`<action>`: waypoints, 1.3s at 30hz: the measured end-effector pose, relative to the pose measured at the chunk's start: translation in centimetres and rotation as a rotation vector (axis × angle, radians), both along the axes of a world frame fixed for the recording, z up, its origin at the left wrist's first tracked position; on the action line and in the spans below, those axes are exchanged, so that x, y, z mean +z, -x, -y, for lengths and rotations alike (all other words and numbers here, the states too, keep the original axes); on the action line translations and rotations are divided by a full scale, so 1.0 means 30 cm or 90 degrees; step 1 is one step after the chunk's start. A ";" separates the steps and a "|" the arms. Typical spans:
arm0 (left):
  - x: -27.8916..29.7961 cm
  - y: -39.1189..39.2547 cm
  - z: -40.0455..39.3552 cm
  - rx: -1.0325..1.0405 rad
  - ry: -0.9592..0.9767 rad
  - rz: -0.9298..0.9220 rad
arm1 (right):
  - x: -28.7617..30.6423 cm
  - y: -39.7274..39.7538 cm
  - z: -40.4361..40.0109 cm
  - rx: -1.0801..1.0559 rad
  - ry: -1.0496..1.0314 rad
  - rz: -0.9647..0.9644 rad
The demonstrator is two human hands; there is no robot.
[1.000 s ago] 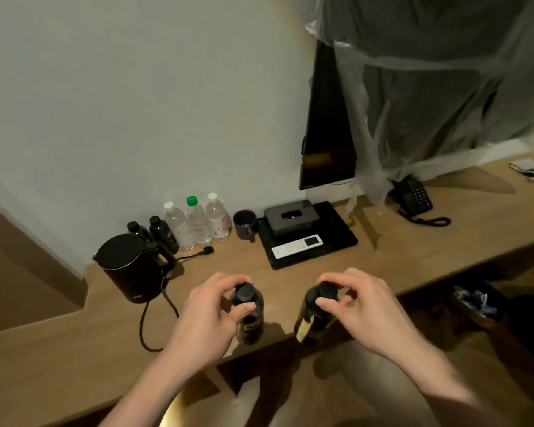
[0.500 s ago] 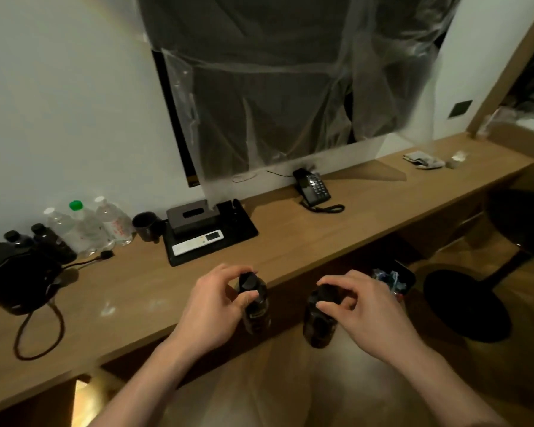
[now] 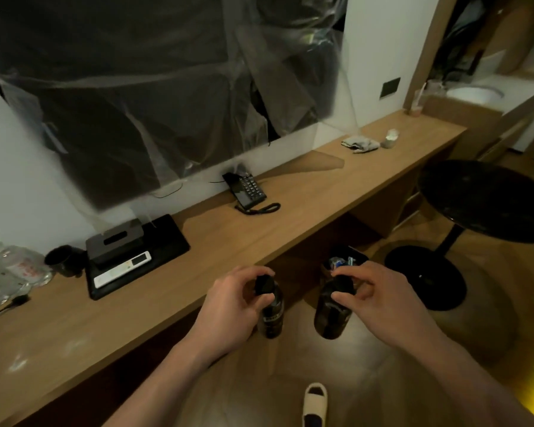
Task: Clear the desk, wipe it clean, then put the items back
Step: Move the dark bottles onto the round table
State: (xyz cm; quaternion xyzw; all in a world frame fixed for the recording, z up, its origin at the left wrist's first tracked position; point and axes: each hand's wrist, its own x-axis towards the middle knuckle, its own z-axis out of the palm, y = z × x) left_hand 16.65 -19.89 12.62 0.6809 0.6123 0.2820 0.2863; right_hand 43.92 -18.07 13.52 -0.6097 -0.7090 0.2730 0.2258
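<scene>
Two dark bottles hang by their caps in front of the long wooden desk (image 3: 216, 241). My left hand (image 3: 228, 306) pinches the cap of one dark bottle (image 3: 270, 315). My right hand (image 3: 379, 303) pinches the cap of the other dark bottle (image 3: 332, 322). Both bottles are off the desk, over the floor. A grey cloth (image 3: 359, 143) lies far right on the desk, with a small white-topped item (image 3: 390, 138) beside it.
On the desk: a black telephone (image 3: 247, 191), a black tray (image 3: 167, 245) with a tissue box (image 3: 114, 241) and white remote (image 3: 122, 269), a dark mug (image 3: 62, 258), clear water bottles (image 3: 10, 272) at far left. A round black table (image 3: 487, 201) stands right; a bin (image 3: 346, 260) sits under the desk.
The view has swung right along the desk; the kettle has left the frame. Both hands carried the bottles off the desk edge and now hold them over the floor.
</scene>
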 end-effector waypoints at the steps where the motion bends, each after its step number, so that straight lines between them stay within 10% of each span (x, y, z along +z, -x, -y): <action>1: -0.007 -0.039 -0.034 -0.007 0.004 -0.002 | 0.001 -0.041 -0.026 -0.004 0.003 -0.001; 21: -0.036 -1.019 -0.794 -0.126 0.020 0.016 | -0.018 -1.001 -0.580 -0.144 -0.030 0.021; 39: -0.126 -1.835 -0.947 0.022 0.072 0.015 | -0.113 -1.874 -0.974 -0.019 0.020 0.071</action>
